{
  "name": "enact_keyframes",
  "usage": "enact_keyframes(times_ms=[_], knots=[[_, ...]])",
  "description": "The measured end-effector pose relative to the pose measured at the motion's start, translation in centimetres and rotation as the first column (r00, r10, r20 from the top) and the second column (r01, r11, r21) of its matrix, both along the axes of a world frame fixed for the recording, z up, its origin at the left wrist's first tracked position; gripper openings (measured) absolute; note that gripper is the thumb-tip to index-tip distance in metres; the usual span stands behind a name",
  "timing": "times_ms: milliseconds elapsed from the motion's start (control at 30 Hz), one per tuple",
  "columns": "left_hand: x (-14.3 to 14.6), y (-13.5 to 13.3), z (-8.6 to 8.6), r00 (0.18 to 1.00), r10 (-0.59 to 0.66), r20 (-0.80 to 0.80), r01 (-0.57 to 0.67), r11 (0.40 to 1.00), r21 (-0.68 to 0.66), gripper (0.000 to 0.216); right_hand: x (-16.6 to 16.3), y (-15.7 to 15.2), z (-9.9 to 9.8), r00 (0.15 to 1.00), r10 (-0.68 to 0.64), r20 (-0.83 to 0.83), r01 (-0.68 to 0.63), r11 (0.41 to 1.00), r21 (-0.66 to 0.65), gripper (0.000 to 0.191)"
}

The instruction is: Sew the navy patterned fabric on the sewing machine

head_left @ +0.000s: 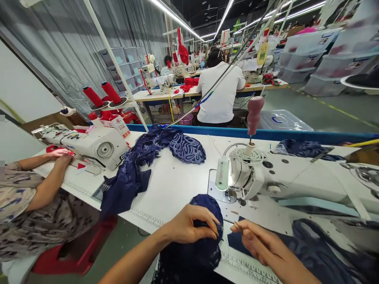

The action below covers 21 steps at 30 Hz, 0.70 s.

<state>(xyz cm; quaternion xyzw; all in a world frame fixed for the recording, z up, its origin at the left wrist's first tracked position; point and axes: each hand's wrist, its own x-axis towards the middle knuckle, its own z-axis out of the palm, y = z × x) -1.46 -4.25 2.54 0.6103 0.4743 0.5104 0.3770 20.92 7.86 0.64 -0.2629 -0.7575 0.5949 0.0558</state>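
A bunched piece of navy lace fabric (204,236) is gripped by the left hand (189,227) at the near edge of the white bench (177,185), the fingers curled shut over its top. The right hand (259,240) is held just beside it, thumb and forefinger pinched narrowly on something thin (too small to be identified). A flat navy piece (237,240) lies under that hand on the bench. Just behind both hands a white sewing machine (281,177) is set, with a maroon thread cone (254,114) on top. More navy fabric (142,169) is heaped towards the bench's far left. At the left edge, another person's hand (63,159) is laid by a second sewing machine (89,144).
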Motion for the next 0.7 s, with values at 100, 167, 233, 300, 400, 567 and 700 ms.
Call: enact_keyframes(times_ms=[100, 167, 233, 300, 400, 567, 700], knots=[[0.1, -0.2, 0.0, 1.0, 0.009, -0.027, -0.01, 1.0, -0.016, 0.017, -2.3, -0.4, 1.0, 0.995, 0.086, -0.059, -0.086, 0.996, -0.006, 0.054], [0.1, -0.3, 0.0, 0.999, 0.024, -0.043, -0.025, 0.999, -0.029, 0.018, -2.7, -0.5, 0.9, 0.992, 0.122, -0.044, -0.123, 0.992, -0.025, 0.054], [0.1, -0.3, 0.0, 0.999, 0.034, -0.041, -0.035, 0.999, -0.024, 0.018, -2.7, -0.5, 0.5, 0.989, 0.146, -0.011, -0.146, 0.989, -0.028, 0.053], [0.1, -0.2, -0.1, 0.999, 0.037, -0.034, -0.037, 0.999, -0.007, 0.018, -2.6, -0.6, 0.1, 0.988, 0.154, 0.013, -0.154, 0.988, -0.001, 0.052], [0.1, -0.1, -0.3, 0.999, 0.028, -0.035, -0.028, 1.0, 0.006, 0.016, -2.6, -0.7, 0.0, 0.987, 0.159, 0.026, -0.16, 0.987, 0.018, 0.053], [0.0, -0.1, -0.5, 0.998, 0.0, -0.056, 0.0, 1.0, 0.001, 0.016, -3.1, -0.9, 0.4, 0.987, 0.152, 0.052, -0.154, 0.988, 0.033, 0.054], [0.2, -0.1, -0.4, 0.999, -0.005, -0.054, 0.004, 1.0, -0.009, 0.017, -3.0, -1.2, 0.0, 0.994, 0.105, 0.011, -0.105, 0.994, 0.039, 0.055]])
